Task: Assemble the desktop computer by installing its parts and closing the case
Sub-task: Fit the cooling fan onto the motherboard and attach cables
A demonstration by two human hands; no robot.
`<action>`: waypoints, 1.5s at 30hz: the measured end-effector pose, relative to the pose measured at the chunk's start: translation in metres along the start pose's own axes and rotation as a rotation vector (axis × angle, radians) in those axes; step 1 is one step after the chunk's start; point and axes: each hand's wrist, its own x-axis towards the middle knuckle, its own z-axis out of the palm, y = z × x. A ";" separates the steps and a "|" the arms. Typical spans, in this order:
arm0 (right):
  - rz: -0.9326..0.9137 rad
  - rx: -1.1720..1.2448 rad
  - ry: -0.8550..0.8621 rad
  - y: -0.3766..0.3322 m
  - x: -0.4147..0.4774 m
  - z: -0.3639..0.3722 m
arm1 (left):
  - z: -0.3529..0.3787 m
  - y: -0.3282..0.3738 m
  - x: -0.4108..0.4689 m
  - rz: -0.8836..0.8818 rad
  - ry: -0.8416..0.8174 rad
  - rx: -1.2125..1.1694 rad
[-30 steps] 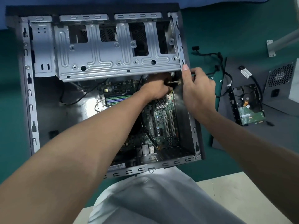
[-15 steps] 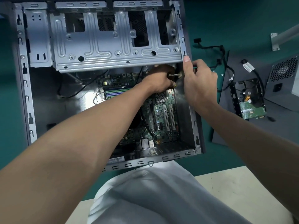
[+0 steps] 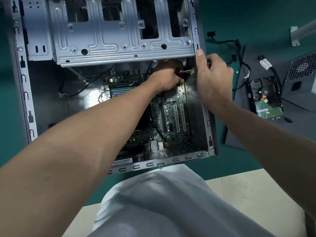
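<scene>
The open grey computer case (image 3: 25,100) lies flat on the green mat, its silver drive cage (image 3: 119,40) across the top. The green motherboard (image 3: 172,120) sits inside. My left hand (image 3: 165,77) reaches in under the cage's right end, fingers closed on a small cable connector (image 3: 187,72) with pale wires. My right hand (image 3: 212,79) grips the case's right wall, thumb pressed on the rim by the cage corner. What the connector meets is hidden behind my hands.
A bare hard drive (image 3: 264,98) lies on the dark side panel (image 3: 242,130) right of the case, with loose black cables (image 3: 237,48). A grey power supply (image 3: 301,79) stands at the far right. My grey-clad knee (image 3: 171,202) fills the bottom.
The camera has moved closer and lower, so the case sits higher in view. Both hands keep their places at the cage's right corner; the left hand has shifted slightly.
</scene>
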 end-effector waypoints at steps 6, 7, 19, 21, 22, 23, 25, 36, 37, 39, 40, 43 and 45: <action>0.000 -0.010 -0.001 -0.002 -0.001 0.000 | 0.002 -0.002 0.001 -0.023 -0.007 -0.069; 0.001 -0.008 0.002 -0.002 -0.001 0.000 | 0.003 -0.002 0.001 -0.025 -0.012 -0.072; -0.004 -0.004 0.006 -0.001 -0.001 0.000 | 0.004 -0.005 0.000 0.042 -0.003 0.032; -0.001 0.000 0.006 -0.001 -0.001 -0.001 | 0.005 -0.007 -0.001 0.028 -0.004 0.047; 0.000 0.001 0.004 0.000 -0.001 0.000 | 0.005 -0.007 -0.001 0.020 -0.007 0.051; 0.000 0.002 0.004 0.000 0.000 0.000 | 0.005 -0.007 -0.001 0.019 -0.010 0.053; -0.004 0.002 0.004 0.000 0.000 0.000 | 0.005 -0.006 -0.002 0.040 -0.009 0.053; -0.015 -0.009 0.001 0.000 -0.001 0.000 | 0.004 -0.001 -0.002 0.014 -0.015 0.002; -0.016 -0.008 0.001 0.000 -0.001 0.000 | 0.005 -0.001 -0.002 0.010 -0.024 0.005; -0.017 -0.014 0.003 0.000 -0.001 0.000 | 0.006 0.000 -0.001 0.008 -0.029 0.016; -0.017 -0.020 0.005 0.000 -0.001 0.000 | 0.007 0.000 -0.001 -0.001 -0.017 0.004; -0.017 -0.029 0.005 0.000 0.001 0.001 | 0.005 0.002 -0.001 -0.061 0.021 -0.064; -0.019 -0.029 0.004 -0.001 0.001 0.001 | 0.004 0.003 -0.001 -0.092 0.018 -0.097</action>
